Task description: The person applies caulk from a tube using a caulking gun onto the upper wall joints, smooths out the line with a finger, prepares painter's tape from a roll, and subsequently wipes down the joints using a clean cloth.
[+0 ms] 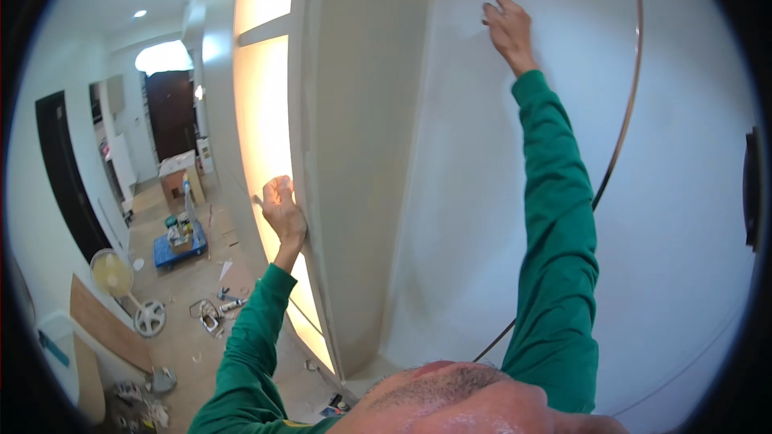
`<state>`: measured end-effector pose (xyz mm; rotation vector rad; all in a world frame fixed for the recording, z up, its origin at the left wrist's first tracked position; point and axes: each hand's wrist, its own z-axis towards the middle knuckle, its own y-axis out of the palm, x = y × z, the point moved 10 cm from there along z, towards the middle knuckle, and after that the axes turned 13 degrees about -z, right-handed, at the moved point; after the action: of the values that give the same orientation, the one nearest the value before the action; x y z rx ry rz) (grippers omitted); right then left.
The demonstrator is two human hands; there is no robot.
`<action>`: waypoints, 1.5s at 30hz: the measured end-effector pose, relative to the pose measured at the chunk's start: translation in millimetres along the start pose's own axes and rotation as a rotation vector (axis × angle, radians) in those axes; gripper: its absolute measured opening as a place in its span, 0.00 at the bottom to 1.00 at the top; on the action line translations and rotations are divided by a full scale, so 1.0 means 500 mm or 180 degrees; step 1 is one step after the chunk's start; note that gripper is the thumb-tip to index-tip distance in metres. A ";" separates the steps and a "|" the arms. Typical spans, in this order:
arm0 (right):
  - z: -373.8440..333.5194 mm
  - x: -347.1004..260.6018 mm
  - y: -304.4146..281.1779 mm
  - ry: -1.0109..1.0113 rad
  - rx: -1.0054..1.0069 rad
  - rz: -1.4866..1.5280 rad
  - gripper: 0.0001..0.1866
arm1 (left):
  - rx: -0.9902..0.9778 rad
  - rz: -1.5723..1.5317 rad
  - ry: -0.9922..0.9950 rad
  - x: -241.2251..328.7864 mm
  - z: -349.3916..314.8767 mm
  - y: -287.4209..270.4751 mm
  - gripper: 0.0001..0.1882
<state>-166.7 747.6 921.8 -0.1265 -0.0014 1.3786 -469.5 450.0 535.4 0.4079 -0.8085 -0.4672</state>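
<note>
Behind the raised right hand [511,30], fingers apart, stands a white wall [474,185]. Behind the curled left hand [284,215] glows a lit panel [264,112]; grip unclear.

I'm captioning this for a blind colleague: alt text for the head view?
A right hand in a green sleeve is raised before a white wall, while the left hand is at a glowing vertical panel. Beyond, a pedestal fan and a blue platform trolley stand on a cluttered floor.

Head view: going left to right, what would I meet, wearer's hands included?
Nearer dark door → blue cart → left hand → right hand → black object at the far right.
</note>
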 end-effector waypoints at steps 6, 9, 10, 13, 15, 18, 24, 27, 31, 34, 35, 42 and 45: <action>-0.034 0.025 -0.048 -0.0050 -0.0477 0.0165 0.23 | -0.0437 -0.0564 0.1784 0.306 0.146 0.126 0.12; -0.037 0.011 -0.047 0.0008 -0.0608 0.0632 0.23 | -0.0929 -0.0447 0.1940 0.497 0.314 0.231 0.27; -0.042 0.012 -0.048 0.0042 -0.0661 0.0726 0.23 | -0.1035 -0.0417 0.1772 0.512 0.365 0.270 0.30; -0.051 0.011 -0.067 0.0112 -0.0739 0.0965 0.23 | -0.1303 -0.0247 0.1146 0.537 0.457 0.364 0.41; -0.055 0.010 -0.068 0.0086 -0.0757 0.1064 0.22 | -0.1325 -0.0201 0.0733 0.527 0.476 0.381 0.46; -0.058 0.010 -0.075 -0.0021 -0.0800 0.1064 0.22 | -0.1361 -0.0305 0.0361 0.519 0.472 0.396 0.46; -0.060 -0.008 -0.102 -0.0116 -0.0745 0.1076 0.21 | -0.1773 0.0065 0.0669 0.556 0.429 0.422 0.43; -0.057 -0.004 -0.098 -0.0059 -0.0805 0.1074 0.21 | -0.1574 0.0458 0.0890 0.582 0.432 0.431 0.40; -0.062 0.001 -0.091 0.0043 -0.0765 0.1197 0.22 | -0.1527 0.0780 0.1025 0.574 0.446 0.445 0.28; -0.054 0.003 -0.091 -0.0028 -0.0698 0.1226 0.22 | -0.1572 0.0741 0.0880 0.563 0.455 0.448 0.22; -0.051 0.004 -0.094 -0.0034 -0.0688 0.1212 0.22 | -0.1603 0.0671 0.0846 0.566 0.455 0.451 0.23; -0.055 0.002 -0.085 -0.0085 -0.0667 0.1192 0.24 | -0.1656 0.0625 0.0727 0.549 0.452 0.449 0.24; -0.044 0.006 -0.072 -0.0069 -0.0573 0.0951 0.26 | -0.1614 0.0576 0.0702 0.547 0.427 0.448 0.24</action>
<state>-129.2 742.2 902.9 -0.2707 -0.1294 1.6776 -414.5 450.4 944.7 -0.0844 -0.4834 -0.4313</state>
